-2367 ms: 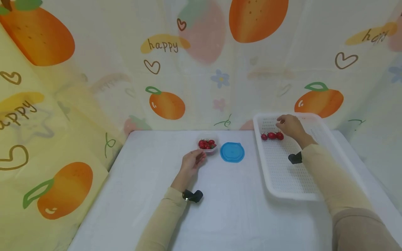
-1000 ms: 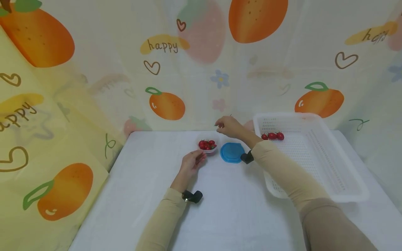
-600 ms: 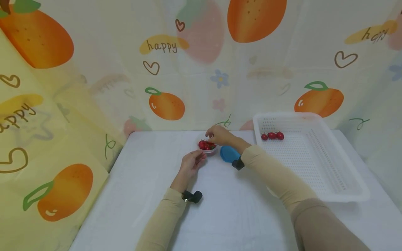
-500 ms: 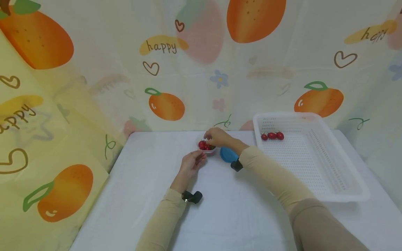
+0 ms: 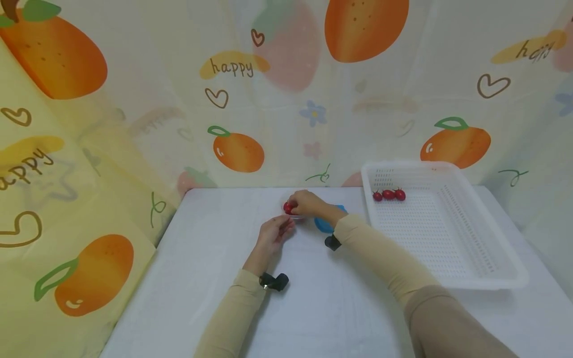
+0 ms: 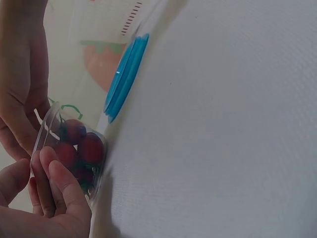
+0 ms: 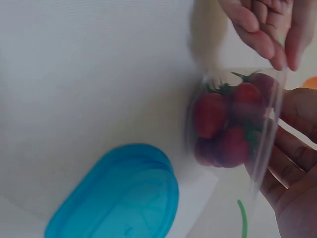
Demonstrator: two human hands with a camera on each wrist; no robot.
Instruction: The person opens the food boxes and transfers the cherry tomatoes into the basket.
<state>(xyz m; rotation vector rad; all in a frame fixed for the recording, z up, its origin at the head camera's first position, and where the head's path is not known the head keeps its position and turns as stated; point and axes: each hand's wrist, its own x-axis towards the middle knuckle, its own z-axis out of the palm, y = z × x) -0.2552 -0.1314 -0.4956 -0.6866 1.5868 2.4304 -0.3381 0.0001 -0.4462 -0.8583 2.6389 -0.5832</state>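
A small clear plastic container of cherry tomatoes stands at the back middle of the table. My left hand pinches its near rim between thumb and fingers, as the right wrist view shows. The right hand reaches down into it from the right and covers most of the tomatoes in the head view. Its fingers are among the tomatoes over the rim, but whether they grip one is hidden. Three cherry tomatoes lie in a row in the white basket.
The blue lid lies on the table just right of the container, partly under the right wrist. The large perforated basket takes up the table's right side. A patterned curtain hangs along the back edge.
From above the basket, the right hand has moved left and down into the container. Its arm now partly covers the lid. The left hand and the three tomatoes in the basket stay put.
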